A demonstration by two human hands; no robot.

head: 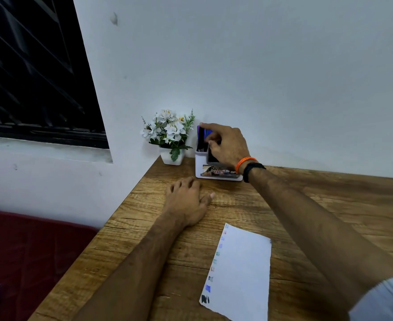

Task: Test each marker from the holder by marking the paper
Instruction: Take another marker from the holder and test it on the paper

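Nearest, at the right edge, a pale rolled sleeve point(385, 300) on the right arm

On the wooden table point(306, 205), a white sheet of paper point(241, 272) lying flat and slightly askew, between the two forearms, with a column of small coloured test marks point(214, 262) down its left edge: black and blue blots at the near end, fainter green, red and other scribbles farther up

To the left, beyond the table edge, a dark red surface point(28, 251) and a scrap of white paper at the bottom corner

Farther on, left hand point(187, 198) resting palm down on the bare wood, fingers loosely curled, thumb stretched out to the right, holding nothing, just short of the holder

Beyond it, right hand point(225, 144) reaching over the white holder point(202, 163), an orange band point(244, 163) and a black band point(252, 170) at the wrist; forefinger stretched across the marker tops, thumb bent in below it, apparently pinching at the markers point(201, 139), though the exact grip hard to make out

Markers standing upright in the holder's left compartment, dark barrels with blue and purple showing

Holder standing at the far edge of the table against the white wall point(283, 77), a printed label on its front

Just beside it on the left, a small white pot of white flowers point(168, 135)

At far left, a dark barred window point(28, 66)
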